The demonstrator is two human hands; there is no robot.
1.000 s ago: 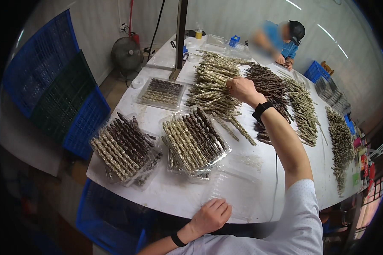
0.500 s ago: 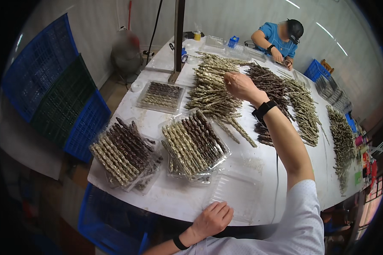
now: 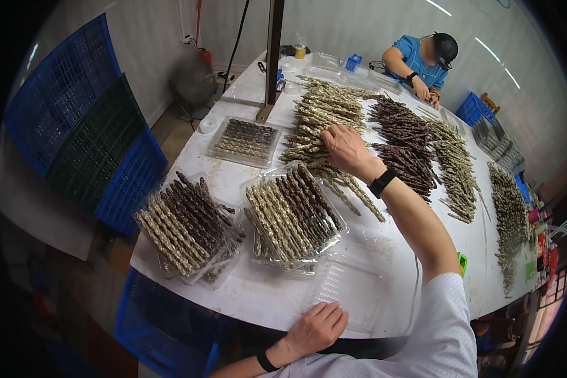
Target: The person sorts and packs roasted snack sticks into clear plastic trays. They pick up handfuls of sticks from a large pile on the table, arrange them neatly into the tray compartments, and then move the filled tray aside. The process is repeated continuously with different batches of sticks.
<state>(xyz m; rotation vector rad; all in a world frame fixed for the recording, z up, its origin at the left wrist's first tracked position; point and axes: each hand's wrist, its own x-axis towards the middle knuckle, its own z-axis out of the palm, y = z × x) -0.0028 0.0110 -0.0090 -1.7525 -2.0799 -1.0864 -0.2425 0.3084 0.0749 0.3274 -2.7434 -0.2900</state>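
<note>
My right hand [image 3: 351, 151], a dark band on its wrist, reaches over the near part of a heap of pale, knobbly coated sticks [image 3: 327, 104]. Its fingers are bent down into the heap and their tips are hidden, so what they pinch cannot be made out. My left hand [image 3: 321, 326], also with a dark wristband, is by the table's front edge, fingers curled over the near left corner of a clear plastic tray [image 3: 359, 299]. Left of that tray, stacked clear trays [image 3: 293, 214] hold rows of pale and dark brown sticks.
Another tray stack [image 3: 186, 230] stands at the left, with a filled tray [image 3: 244, 142] behind it. Dark sticks [image 3: 409, 138] and more pale sticks [image 3: 453, 170] lie to the right. A metal post [image 3: 273, 63] rises from the table. Across it, a person in blue [image 3: 419, 66] works.
My right hand has come lower and nearer, from above the pale heap down into its near side. My left hand stays at the tray corner. The whole view has shifted slightly.
</note>
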